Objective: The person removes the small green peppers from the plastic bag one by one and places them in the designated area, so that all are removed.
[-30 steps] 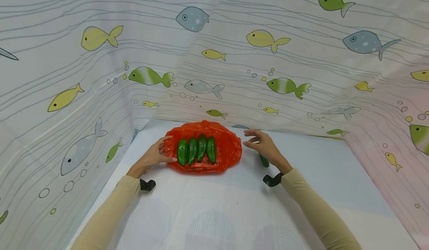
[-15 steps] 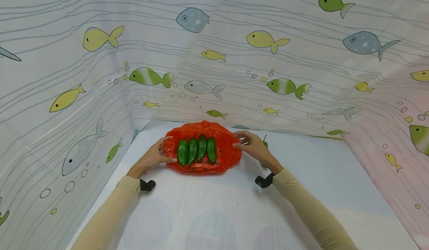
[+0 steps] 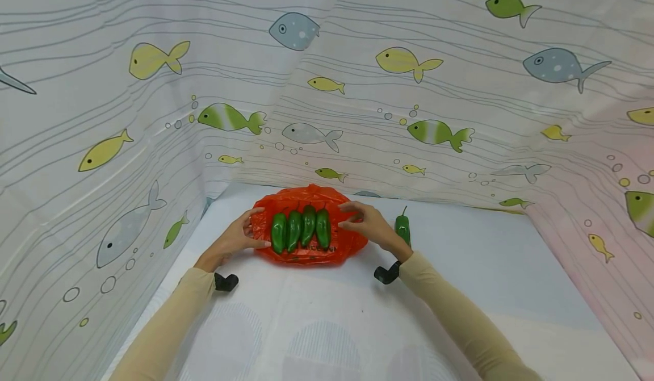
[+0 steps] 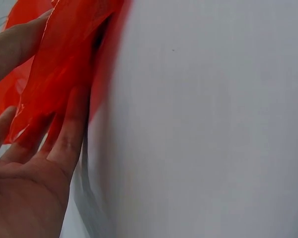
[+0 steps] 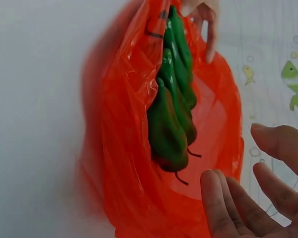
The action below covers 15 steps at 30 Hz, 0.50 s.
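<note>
A red plastic bag lies spread at the back of the table, its rim turned up. Several glossy green peppers sit side by side in it, stems toward the far wall. My left hand stays at the bag's left edge; in the left wrist view, red film lies over its spread fingers. My right hand hovers at the bag's right side with bent, parted fingers and nothing between them; whether it touches the bag I cannot tell. Another green pepper lies on the table right of the bag, partly behind the right hand.
The white table reaches toward me in front of the bag. Fish-printed sheeting hangs behind it and along both sides. Black wrist devices sit at both wrists.
My right hand has moved left from over the lone pepper to the bag's right part, leaving more of that pepper in view. The left hand and the bag have hardly moved.
</note>
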{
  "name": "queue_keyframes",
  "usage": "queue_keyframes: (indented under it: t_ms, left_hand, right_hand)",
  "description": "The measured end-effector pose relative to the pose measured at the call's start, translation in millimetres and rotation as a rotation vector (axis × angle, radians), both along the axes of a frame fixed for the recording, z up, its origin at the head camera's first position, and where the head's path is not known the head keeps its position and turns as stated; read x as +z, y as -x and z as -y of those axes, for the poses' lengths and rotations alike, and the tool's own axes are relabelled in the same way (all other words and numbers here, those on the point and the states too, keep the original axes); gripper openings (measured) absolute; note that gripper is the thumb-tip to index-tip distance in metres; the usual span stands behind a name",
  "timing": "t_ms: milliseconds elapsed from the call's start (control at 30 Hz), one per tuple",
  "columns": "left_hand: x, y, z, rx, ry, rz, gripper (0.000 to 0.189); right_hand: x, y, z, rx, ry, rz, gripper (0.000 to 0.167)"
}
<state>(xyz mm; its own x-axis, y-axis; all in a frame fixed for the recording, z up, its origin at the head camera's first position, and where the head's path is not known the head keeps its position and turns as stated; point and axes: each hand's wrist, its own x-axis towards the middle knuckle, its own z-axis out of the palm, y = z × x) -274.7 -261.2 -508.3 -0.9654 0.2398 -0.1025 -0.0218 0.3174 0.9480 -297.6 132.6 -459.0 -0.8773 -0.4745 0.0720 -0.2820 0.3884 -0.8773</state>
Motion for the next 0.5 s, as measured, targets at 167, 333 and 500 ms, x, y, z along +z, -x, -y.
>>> queue_keyframes:
  t_ms: [167,333,500]
  left_hand:
    - [-0.9,2.3,0.0,0.005,-0.002,-0.007,0.106]
    - [-0.8,2.7,-0.6,0.003,0.005,-0.012,0.106]
    - [-0.1,1.7,-1.4,0.005,0.03,-0.018,0.106]
  right_hand:
    - [-4.5,4.9,12,0.02,-0.036,-0.012,0.052]
    - [-8.9,9.2,24,0.014,-0.095,-0.037,0.056]
    - [-11.9,12.9,33,0.012,-0.132,-0.064,0.056]
